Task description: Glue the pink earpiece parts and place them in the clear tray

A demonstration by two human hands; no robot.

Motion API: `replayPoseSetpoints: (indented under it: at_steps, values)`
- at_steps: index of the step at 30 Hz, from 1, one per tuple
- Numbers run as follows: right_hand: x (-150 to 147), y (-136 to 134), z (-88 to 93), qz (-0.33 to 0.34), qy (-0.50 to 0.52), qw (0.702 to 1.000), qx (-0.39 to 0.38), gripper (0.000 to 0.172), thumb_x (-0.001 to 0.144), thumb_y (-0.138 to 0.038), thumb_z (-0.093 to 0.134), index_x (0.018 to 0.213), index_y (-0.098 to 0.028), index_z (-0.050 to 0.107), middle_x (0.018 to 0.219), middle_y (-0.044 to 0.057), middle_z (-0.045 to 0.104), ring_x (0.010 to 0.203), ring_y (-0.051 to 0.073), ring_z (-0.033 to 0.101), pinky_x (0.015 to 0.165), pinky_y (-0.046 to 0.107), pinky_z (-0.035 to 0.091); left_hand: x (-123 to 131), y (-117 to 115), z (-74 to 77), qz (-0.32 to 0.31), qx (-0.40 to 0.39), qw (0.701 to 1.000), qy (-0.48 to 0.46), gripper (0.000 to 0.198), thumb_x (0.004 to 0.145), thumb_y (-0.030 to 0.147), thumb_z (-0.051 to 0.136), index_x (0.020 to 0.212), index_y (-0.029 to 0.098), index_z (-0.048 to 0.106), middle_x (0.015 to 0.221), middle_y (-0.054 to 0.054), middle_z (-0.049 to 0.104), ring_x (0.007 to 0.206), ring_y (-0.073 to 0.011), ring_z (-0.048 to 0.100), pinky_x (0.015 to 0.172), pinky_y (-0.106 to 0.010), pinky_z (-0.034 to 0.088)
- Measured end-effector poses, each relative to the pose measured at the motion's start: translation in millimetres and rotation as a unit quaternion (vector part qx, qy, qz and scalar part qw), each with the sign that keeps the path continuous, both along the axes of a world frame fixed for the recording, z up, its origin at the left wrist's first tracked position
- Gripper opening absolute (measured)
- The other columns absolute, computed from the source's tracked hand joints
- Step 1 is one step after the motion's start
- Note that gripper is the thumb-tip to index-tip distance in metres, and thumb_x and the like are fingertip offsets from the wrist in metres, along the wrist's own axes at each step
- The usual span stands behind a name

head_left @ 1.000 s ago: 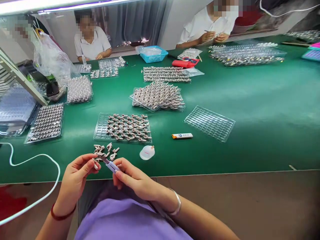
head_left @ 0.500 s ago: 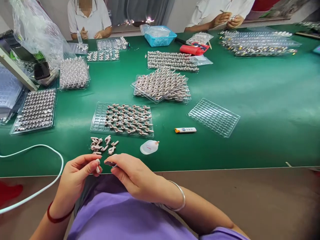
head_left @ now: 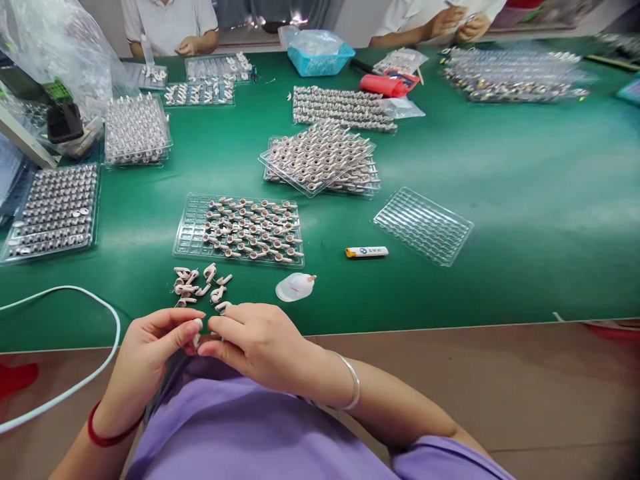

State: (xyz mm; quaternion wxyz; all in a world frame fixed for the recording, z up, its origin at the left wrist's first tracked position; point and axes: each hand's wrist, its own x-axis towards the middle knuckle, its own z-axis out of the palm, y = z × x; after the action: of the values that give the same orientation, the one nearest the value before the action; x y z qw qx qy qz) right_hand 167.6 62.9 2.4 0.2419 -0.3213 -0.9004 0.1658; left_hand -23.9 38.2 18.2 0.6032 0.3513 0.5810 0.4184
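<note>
White earbud part (head_left: 197,339) pinched in left hand (head_left: 160,347) at near edge of green surface (head_left: 525,267).
Largely hidden behind fingertips: outline of white earbud part. Nearly concealed in right hand (head_left: 265,340): slim tool (head_left: 217,337), with only a sliver exposed; type not determinable. Cut off at upper edge: two co-workers (head_left: 170,27) in white tops. Left hand: thumb and forefinger pressed together on part; red band (head_left: 111,435) at wrist. Right hand: back upward, fingers curled around tool, fingertips just beside those of left hand; silver bangle (head_left: 355,383) at wrist. Just beyond hands: loose earbud parts (head_left: 186,289), then partly filled clear tray (head_left: 187,233). Legible on white lighter (head_left: 367,252), well to right: "BMW", beside round logo. Not readable: faint reddish mark on translucent container (head_left: 294,288).
</note>
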Motion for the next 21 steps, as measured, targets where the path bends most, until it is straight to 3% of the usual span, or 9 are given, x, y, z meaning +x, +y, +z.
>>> replayPoseSetpoints:
  at_steps: [21]
  values:
    - [2.8,-0.4,-4.4,0.006,0.024,1.0,-0.015,0.048,0.102,-0.046,0.035,0.075,-0.017,0.061,0.06,0.0,0.053,0.054,0.011,0.043,0.054,0.027,0.023,6.1,2.8,1.1,0.009,-0.016,1.0,-0.009,0.026,0.058,0.036,0.087,0.074,0.018,0.079,0.063,-0.004,0.071,0.053,-0.0112,0.057,0.053,-0.021,0.049]
